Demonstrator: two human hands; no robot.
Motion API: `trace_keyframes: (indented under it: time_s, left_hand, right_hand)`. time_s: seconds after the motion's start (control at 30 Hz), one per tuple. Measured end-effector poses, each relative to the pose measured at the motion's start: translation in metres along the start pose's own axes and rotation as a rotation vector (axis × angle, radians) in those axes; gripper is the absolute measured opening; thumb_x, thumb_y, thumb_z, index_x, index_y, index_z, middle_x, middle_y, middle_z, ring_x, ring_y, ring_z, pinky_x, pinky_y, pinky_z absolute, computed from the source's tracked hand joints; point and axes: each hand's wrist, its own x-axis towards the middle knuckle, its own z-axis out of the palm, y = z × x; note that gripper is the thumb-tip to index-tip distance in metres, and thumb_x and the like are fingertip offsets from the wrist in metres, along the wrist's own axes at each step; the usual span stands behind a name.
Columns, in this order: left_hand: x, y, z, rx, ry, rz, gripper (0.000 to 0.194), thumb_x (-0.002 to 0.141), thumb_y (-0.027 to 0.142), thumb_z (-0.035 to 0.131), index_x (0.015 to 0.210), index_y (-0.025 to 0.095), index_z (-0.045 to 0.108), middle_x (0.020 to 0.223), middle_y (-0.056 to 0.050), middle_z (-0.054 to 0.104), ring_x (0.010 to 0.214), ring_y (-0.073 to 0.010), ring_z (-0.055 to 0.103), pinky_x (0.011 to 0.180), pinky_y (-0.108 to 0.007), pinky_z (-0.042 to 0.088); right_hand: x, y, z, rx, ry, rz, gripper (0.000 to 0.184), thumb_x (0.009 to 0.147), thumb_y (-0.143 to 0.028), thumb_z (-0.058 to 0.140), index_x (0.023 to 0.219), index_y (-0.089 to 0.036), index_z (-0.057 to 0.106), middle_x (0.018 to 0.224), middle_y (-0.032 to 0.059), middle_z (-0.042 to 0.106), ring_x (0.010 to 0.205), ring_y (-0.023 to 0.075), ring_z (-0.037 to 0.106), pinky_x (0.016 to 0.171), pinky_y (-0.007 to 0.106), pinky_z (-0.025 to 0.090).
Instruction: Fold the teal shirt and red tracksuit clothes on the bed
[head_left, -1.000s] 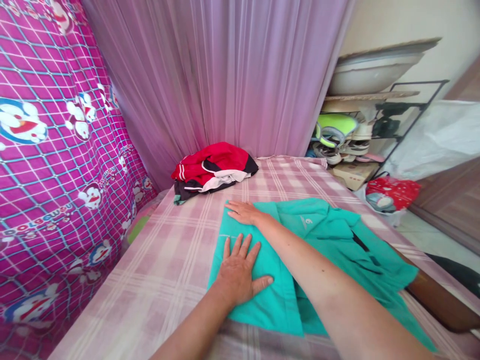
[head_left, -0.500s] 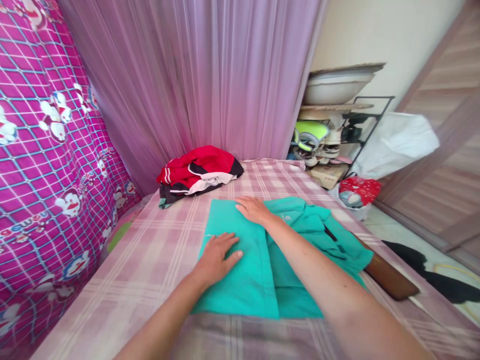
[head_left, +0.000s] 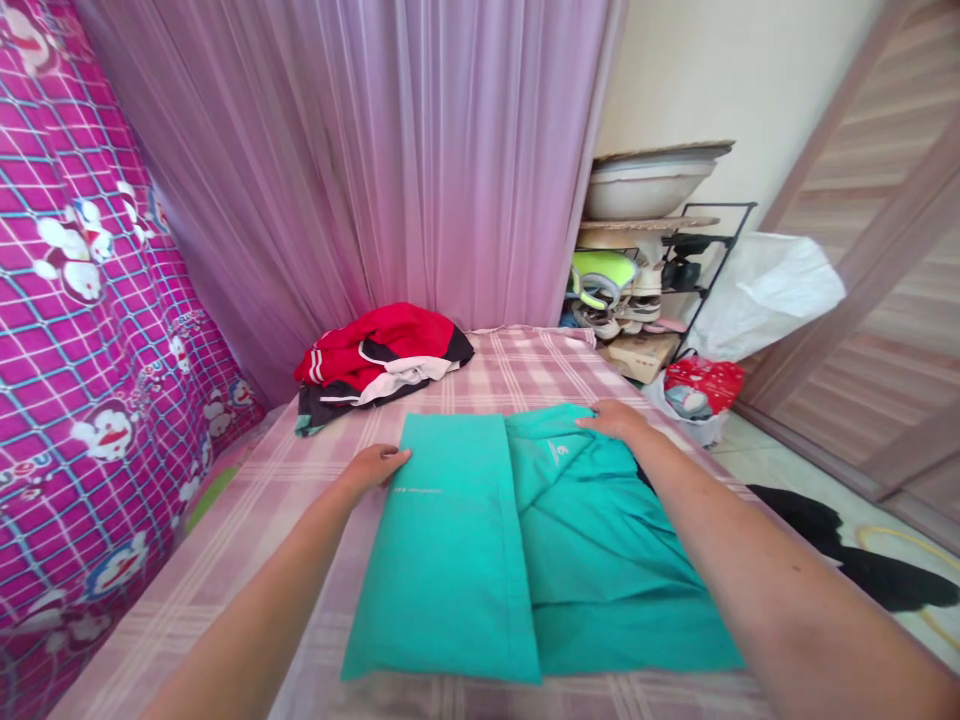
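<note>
A teal shirt (head_left: pixel 487 560) lies folded into a rectangle on the pink plaid bed cover (head_left: pixel 300 520), its left third laid over the middle. My left hand (head_left: pixel 373 465) rests at the shirt's far left edge, fingers curled onto the cloth edge. My right hand (head_left: pixel 616 419) lies at the shirt's far right corner, fingers bent down on the fabric. Whether either hand pinches the cloth is not clear.
A heap of red, black and white clothes (head_left: pixel 379 360) lies at the bed's far end. A lilac curtain (head_left: pixel 390 170) hangs behind, a pink cartoon-print cloth (head_left: pixel 82 330) at left. To the right stand a shoe rack (head_left: pixel 645 280) with a basin, a white bag (head_left: pixel 761 295) and a red bag (head_left: pixel 701 385).
The shirt's right side got folded in, so it is now a neat rectangle. My left hand slid to the far left edge; my right hand moved right to the far corner. The view shifted right.
</note>
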Motion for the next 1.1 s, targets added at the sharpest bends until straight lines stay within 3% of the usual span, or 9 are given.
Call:
trace_keyframes:
  time_s: [0.1,0.27,0.4,0.53,0.63,0.73,0.87,0.97,1.1]
  left_hand:
    - [0.002,0.002,0.002,-0.059,-0.051,0.001,0.054,0.063,0.055,0.072,0.1,0.016,0.069,0.094,-0.009,0.076,0.086,-0.0247,0.07,0.065,-0.029,0.052]
    - [-0.016,-0.013,0.004,-0.172,0.087,0.018,0.049,0.056,0.055,0.074,0.087,0.018,0.065,0.08,-0.005,0.071,0.075,-0.0227,0.067,0.059,-0.028,0.049]
    - [-0.055,-0.04,0.013,-0.296,0.181,-0.029,0.06,0.059,0.065,0.07,0.096,0.019,0.062,0.075,-0.003,0.068,0.069,-0.021,0.065,0.057,-0.029,0.049]
    - [-0.076,-0.072,0.001,-0.222,0.173,-0.033,0.062,0.067,0.077,0.056,0.09,0.02,0.062,0.065,-0.001,0.065,0.059,-0.0199,0.063,0.054,-0.03,0.049]
    - [-0.062,-0.091,-0.027,-0.052,0.277,-0.005,0.059,0.071,0.077,0.05,0.085,0.021,0.063,0.068,-0.003,0.067,0.06,-0.0209,0.065,0.054,-0.03,0.049]
    - [-0.032,-0.089,-0.052,-0.001,0.365,0.035,0.057,0.073,0.071,0.052,0.097,0.021,0.065,0.088,-0.007,0.073,0.075,-0.0232,0.069,0.059,-0.03,0.05]
    - [-0.006,-0.06,-0.061,-0.038,0.177,-0.008,0.059,0.067,0.066,0.06,0.103,0.02,0.068,0.095,-0.009,0.072,0.083,-0.0252,0.068,0.061,-0.03,0.052]
    - [-0.001,-0.043,-0.058,-0.039,0.028,-0.028,0.057,0.057,0.065,0.066,0.092,0.02,0.071,0.086,-0.006,0.071,0.083,-0.0253,0.066,0.06,-0.03,0.052]
    - [-0.011,-0.043,-0.054,-0.006,0.013,-0.035,0.052,0.052,0.065,0.068,0.08,0.021,0.068,0.08,-0.005,0.068,0.081,-0.0253,0.064,0.06,-0.03,0.05]
  right_hand:
    - [0.009,-0.016,-0.008,-0.095,-0.022,0.01,0.035,0.083,-0.037,0.066,0.112,-0.018,0.073,0.12,0.0144,0.069,0.112,0.0324,0.063,0.091,0.039,0.048]
    - [0.034,-0.088,-0.041,-0.145,0.223,-0.082,0.036,0.093,-0.04,0.053,0.119,-0.021,0.069,0.12,0.0136,0.069,0.117,0.0315,0.059,0.098,0.045,0.041]
    - [0.047,-0.179,-0.06,-0.07,0.478,-0.437,0.036,0.094,-0.035,0.051,0.126,-0.025,0.064,0.123,0.0121,0.068,0.12,0.0318,0.054,0.107,0.055,0.029]
    - [0.037,-0.228,-0.058,-0.037,0.417,-0.649,0.049,0.092,-0.031,0.053,0.141,-0.029,0.05,0.14,0.0079,0.058,0.134,0.0312,0.041,0.112,0.064,0.016]
    - [0.023,-0.201,-0.047,-0.066,0.336,-0.532,0.045,0.091,-0.031,0.055,0.136,-0.028,0.057,0.144,0.0083,0.054,0.135,0.0321,0.042,0.111,0.059,0.025]
    - [0.009,-0.134,-0.035,-0.082,0.281,-0.28,0.045,0.091,-0.034,0.054,0.131,-0.016,0.061,0.134,0.0195,0.061,0.124,0.0367,0.054,0.1,0.053,0.041]
    - [-0.014,-0.048,-0.017,0.062,0.046,0.13,0.049,0.088,-0.044,0.06,0.125,-0.013,0.064,0.125,0.0231,0.065,0.117,0.037,0.061,0.092,0.046,0.049]
    - [-0.028,-0.021,0.003,0.148,-0.013,0.101,0.042,0.086,-0.045,0.063,0.117,-0.018,0.069,0.11,0.0157,0.073,0.098,0.0301,0.07,0.079,0.036,0.054]
    - [-0.031,-0.03,0.029,0.378,0.029,-0.059,0.039,0.08,-0.03,0.069,0.119,-0.023,0.067,0.11,0.0066,0.075,0.095,0.0225,0.07,0.076,0.028,0.055]
